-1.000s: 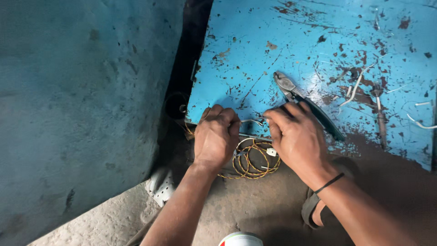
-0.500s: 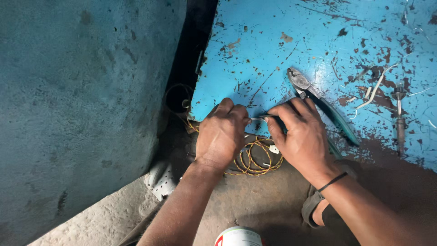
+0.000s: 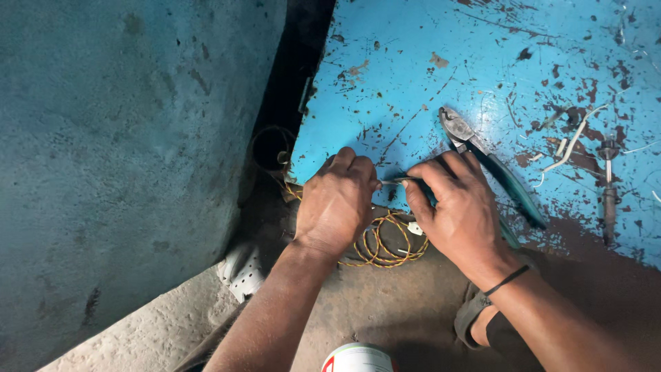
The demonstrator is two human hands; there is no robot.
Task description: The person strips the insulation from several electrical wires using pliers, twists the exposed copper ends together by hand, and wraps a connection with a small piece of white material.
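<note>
My left hand is closed over one end of a thin wire at the near edge of a worn blue table. My right hand pinches the same wire from the other side, fingertips almost touching the left hand. Below both hands hangs a coil of yellow twisted wire with a small white connector. Pliers with blue-green handles lie on the table just behind my right hand. A black band circles my right wrist.
A screwdriver-like tool and white wire scraps lie at the table's right. A teal wall stands at left across a dark gap. A white perforated object lies on the floor, a white can top below.
The view has drifted, so the table and pliers sit further right and lower in frame. Both hands stay closed on the wire, fingertips a little closer together.
</note>
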